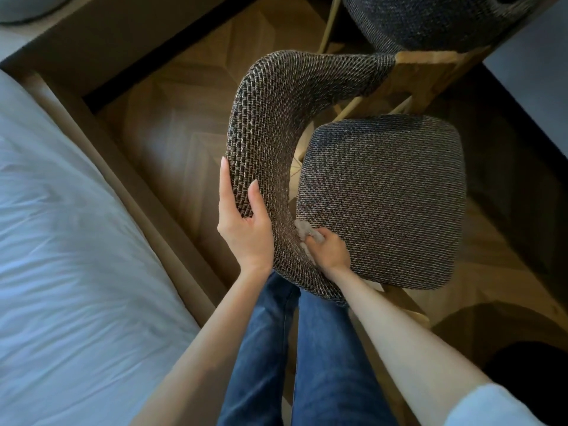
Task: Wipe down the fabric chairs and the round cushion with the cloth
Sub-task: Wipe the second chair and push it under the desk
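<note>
A dark woven fabric chair stands in front of me, with a curved backrest (276, 118) and a square seat cushion (381, 198). My left hand (242, 222) grips the outer side of the backrest near its lower end, thumb over the top. My right hand (330, 253) is closed on a small beige cloth (304, 230) and presses it against the inner face of the backrest, just beside the seat's near left corner. A second woven chair (430, 20) shows at the top right, partly cut off.
A bed with white sheets (61, 241) and a wooden frame (129, 186) runs along the left. A grey table edge (534, 75) is at the right. Herringbone wood floor (184, 124) lies between. My jeans-clad legs (307, 364) stand right behind the chair.
</note>
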A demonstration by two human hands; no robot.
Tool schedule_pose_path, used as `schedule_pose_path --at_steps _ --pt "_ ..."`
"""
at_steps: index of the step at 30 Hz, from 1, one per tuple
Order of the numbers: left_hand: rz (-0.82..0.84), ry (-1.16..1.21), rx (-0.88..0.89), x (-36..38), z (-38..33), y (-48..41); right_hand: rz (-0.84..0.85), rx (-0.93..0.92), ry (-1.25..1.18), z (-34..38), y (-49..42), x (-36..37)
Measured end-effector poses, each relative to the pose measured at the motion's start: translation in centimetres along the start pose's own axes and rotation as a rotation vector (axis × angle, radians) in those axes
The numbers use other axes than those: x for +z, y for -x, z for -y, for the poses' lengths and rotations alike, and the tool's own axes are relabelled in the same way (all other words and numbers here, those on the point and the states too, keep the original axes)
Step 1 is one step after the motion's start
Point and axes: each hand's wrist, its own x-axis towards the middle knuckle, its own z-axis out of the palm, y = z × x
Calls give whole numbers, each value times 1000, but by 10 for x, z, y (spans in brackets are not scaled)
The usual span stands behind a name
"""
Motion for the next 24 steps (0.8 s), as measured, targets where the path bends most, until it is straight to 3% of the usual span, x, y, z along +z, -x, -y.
schedule_pose_path --at_steps 7,9,12,15,18,24 --pt "-14 -16 27 1 4 0 -177 -133 -233 11 49 3" --pt "-15 -15 16 1 4 0 -159 -204 -113 -12 54 3" --pt "17 -12 -5 -1 3 0 -119 -92 174 -39 52 -16" --pt "52 -6 -53 -3 3 0 -52 142 225 -48 45 -46" --pt "112 7 -99 -7 -2 -1 -70 198 157 -42 44 -68" --pt "351 -7 -215 -28 -23 -7 -176 -3 -117 -12 82 -91"
